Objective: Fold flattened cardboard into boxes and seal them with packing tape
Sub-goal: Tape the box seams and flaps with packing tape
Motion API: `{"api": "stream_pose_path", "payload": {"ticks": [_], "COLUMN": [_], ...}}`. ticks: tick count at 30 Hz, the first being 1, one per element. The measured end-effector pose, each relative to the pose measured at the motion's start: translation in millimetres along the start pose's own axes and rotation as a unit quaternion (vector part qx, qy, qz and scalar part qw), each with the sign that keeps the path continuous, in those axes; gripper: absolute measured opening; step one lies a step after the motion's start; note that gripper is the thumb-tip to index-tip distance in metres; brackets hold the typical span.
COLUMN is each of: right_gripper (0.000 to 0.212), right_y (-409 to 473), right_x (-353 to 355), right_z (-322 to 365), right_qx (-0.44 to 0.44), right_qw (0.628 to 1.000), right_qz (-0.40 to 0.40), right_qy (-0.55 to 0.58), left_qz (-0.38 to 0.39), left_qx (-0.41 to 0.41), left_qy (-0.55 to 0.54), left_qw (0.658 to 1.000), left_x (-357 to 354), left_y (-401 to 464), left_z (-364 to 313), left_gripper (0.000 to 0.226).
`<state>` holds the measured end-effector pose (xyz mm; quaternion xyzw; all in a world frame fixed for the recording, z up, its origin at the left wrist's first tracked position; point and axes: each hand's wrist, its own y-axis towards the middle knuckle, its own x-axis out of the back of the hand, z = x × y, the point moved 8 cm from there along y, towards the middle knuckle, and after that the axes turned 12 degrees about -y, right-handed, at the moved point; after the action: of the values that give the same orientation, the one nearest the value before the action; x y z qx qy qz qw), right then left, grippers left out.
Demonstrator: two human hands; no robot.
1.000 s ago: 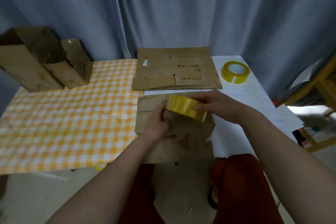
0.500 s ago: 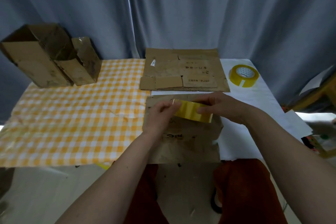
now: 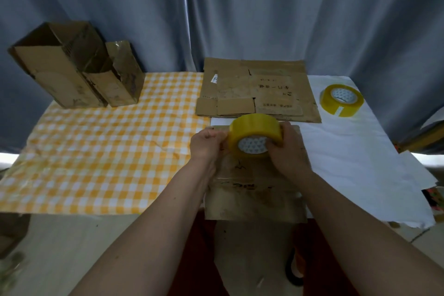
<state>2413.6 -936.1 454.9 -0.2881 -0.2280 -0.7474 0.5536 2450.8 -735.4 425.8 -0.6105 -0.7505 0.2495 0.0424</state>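
A brown cardboard box [image 3: 254, 190] lies at the table's near edge, in front of me. Over its far end I hold a yellow roll of packing tape [image 3: 254, 136], tilted so its white core faces me. My right hand [image 3: 289, 149] grips the roll from the right, fingers curled round its rim. My left hand [image 3: 207, 143] is curled at the roll's left side, fingertips at the tape's edge; whether it pinches the tape end cannot be made out.
A stack of flattened cardboard [image 3: 258, 90] lies behind the box. A second yellow tape roll [image 3: 341, 100] sits on white paper [image 3: 360, 158] at the right. Two upright folded boxes [image 3: 72, 67] stand at the back left on the yellow checked cloth [image 3: 108, 151].
The tape roll has turned from lying edge-on to showing its core toward me. Both hands have shifted slightly toward the box's far end.
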Motion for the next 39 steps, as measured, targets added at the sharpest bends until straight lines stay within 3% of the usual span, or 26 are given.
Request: {"api": "stream_pose_path", "payload": {"ticks": [3, 5, 9, 12, 14, 18, 20, 27, 33, 34, 36, 37, 39], "right_gripper": [0.041, 0.042, 0.039, 0.024, 0.026, 0.029, 0.027, 0.027, 0.032, 0.032, 0.031, 0.031, 0.029], "right_y": [8, 12, 20, 23, 22, 32, 35, 30, 25, 23, 22, 21, 21], "right_x": [-12, -17, -21, -35, -40, -26, -23, -29, -35, -35, -36, -37, -37], "right_z": [9, 13, 20, 8, 6, 18, 19, 25, 22, 21, 17, 16, 15], "right_qx": [0.016, 0.028, 0.031, -0.006, -0.007, 0.018, 0.014, 0.031, 0.025, 0.02, 0.014, 0.015, 0.015], "right_qw": [1.0, 1.0, 0.999, 0.999, 0.997, 0.999, 0.999, 0.999, 1.0, 1.0, 1.0, 1.0, 1.0], "right_qz": [0.017, 0.007, -0.027, 0.043, 0.074, 0.023, 0.011, 0.01, 0.011, 0.008, 0.004, 0.003, 0.001], "right_qy": [0.011, -0.01, -0.001, -0.009, -0.018, -0.03, -0.027, -0.038, -0.01, -0.002, 0.014, 0.017, 0.016], "left_qz": [-0.035, -0.059, -0.072, -0.062, -0.066, -0.104, -0.087, -0.127, -0.093, -0.09, -0.131, -0.16, -0.142], "left_qx": [-0.007, 0.008, 0.096, 0.115, 0.104, 0.075, 0.089, 0.135, 0.172, 0.179, 0.194, 0.167, 0.024], "left_qy": [0.062, 0.043, 0.012, -0.014, -0.001, 0.003, 0.018, 0.008, 0.058, 0.04, 0.086, 0.141, 0.204], "left_qw": [0.997, 0.997, 0.993, 0.991, 0.992, 0.992, 0.992, 0.983, 0.979, 0.979, 0.968, 0.963, 0.968], "left_x": [21, 38, 54, 53, 59, 81, 82, 81, 71, 70, 81, 86, 79], "left_y": [11, 19, 22, 24, 29, 40, 41, 55, 65, 71, 71, 64, 48], "left_z": [-8, -7, 6, 11, 10, 8, 15, 36, 65, 74, 84, 76, 50], "left_gripper": [0.028, 0.018, 0.01, 0.014, 0.008, 0.016, 0.007, 0.02, 0.022, 0.028, 0.088, 0.094, 0.064]}}
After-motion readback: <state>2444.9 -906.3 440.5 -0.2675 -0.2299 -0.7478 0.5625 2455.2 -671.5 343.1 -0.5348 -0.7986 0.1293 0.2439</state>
